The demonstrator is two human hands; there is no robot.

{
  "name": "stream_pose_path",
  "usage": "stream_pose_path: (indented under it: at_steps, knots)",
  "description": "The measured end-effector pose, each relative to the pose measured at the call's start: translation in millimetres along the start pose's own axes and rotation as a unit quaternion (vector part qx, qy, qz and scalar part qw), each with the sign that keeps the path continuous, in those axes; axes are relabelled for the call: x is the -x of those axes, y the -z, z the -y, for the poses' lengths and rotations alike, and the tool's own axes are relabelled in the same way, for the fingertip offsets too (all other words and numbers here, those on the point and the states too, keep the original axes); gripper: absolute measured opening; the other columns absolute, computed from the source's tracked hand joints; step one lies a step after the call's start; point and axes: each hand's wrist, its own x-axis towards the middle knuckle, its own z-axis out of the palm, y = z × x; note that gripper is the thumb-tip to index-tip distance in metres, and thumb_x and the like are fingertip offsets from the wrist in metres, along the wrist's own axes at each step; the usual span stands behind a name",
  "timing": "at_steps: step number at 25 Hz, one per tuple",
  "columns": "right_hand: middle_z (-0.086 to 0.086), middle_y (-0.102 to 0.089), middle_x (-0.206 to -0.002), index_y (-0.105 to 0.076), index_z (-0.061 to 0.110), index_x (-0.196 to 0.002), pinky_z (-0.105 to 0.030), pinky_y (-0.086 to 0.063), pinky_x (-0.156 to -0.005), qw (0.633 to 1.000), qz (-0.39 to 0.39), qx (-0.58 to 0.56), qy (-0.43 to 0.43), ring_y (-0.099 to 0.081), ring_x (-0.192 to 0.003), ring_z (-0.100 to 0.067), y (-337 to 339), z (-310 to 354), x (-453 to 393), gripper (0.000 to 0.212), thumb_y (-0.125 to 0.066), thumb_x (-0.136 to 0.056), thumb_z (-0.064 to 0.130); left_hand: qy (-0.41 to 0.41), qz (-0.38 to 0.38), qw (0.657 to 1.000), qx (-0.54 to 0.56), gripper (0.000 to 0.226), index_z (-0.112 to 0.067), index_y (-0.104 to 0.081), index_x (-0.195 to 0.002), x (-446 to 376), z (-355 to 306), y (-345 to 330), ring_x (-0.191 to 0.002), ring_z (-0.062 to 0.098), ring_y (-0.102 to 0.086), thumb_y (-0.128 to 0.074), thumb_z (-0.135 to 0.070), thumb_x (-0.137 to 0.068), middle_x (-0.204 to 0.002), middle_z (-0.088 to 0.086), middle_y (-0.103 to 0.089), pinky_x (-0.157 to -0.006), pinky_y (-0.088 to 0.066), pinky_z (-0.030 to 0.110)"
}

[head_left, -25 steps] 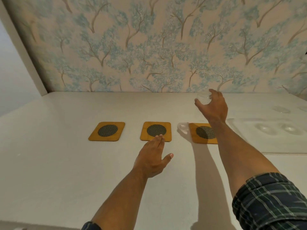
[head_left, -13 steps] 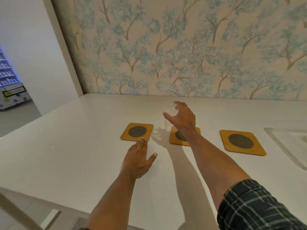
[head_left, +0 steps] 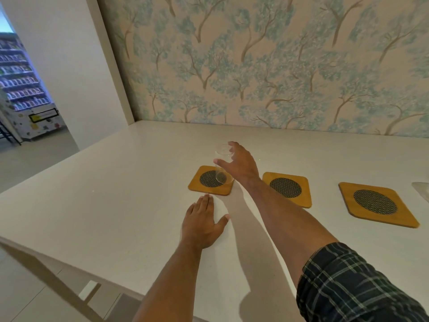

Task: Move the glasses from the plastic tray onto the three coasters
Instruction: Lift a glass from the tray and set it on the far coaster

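Right hand (head_left: 239,165) fingers (head_left: 219,161) pinching glass (head_left: 222,165) over leftmost coaster (head_left: 210,180), 10 o'clock from left hand (head_left: 201,223), fingers flat together on table (head_left: 116,205). Lower upright, centre base on mesh, release gently.

Clear glass (head_left: 222,167) upright over leftmost coaster (head_left: 210,180)

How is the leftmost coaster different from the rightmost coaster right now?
The leftmost coaster has a clear glass over it, held by the right hand; the rightmost coaster is bare. The left hand lies flat just before the leftmost; nothing is near the rightmost. Both are yellow-brown squares with dark mesh centres.
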Motion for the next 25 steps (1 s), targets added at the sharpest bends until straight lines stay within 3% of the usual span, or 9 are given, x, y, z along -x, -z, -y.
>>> stream_pose_path:
  at_steps: [11,19,25]
  knots:
    - [-0.005,-0.051,-0.144,-0.036,0.021,-0.151,-0.044,-0.047,-0.103,0.998,0.066,0.009,0.007,-0.054,-0.127,-0.026,-45.1,16.7,-19.3,0.086,-0.071,-0.082,0.057,-0.013,-0.019,1.000,-0.006,0.107,-0.015,-0.009,-0.163,-2.6,2.1,-5.0,-0.157,0.022,-0.012,0.002,-0.085,-0.084,-0.171,0.003,-0.013,-0.127,-0.012,0.043]
    - [-0.010,-0.039,-0.151,-0.026,0.017,-0.156,-0.041,-0.046,-0.102,0.994,0.080,0.068,0.013,-0.048,-0.133,-0.029,-47.4,20.6,-22.2,0.080,-0.061,-0.093,0.050,-0.023,-0.026,0.999,-0.011,0.107,-0.013,-0.010,-0.163,-0.7,2.2,-3.6,-0.157,0.023,-0.012,0.004,-0.083,-0.084,-0.171,0.005,-0.014,-0.127,-0.014,0.044]
    - [-0.012,-0.038,-0.152,-0.018,0.022,-0.159,-0.044,-0.047,-0.103,0.992,0.102,0.076,0.009,-0.048,-0.133,-0.031,-35.4,20.5,-17.4,0.093,-0.064,-0.087,0.059,-0.018,-0.023,1.000,0.005,0.095,-0.012,-0.013,-0.163,0.0,-0.6,0.1,-0.156,0.023,-0.015,-0.015,-0.078,-0.095,-0.170,0.005,-0.017,-0.127,-0.012,0.041]
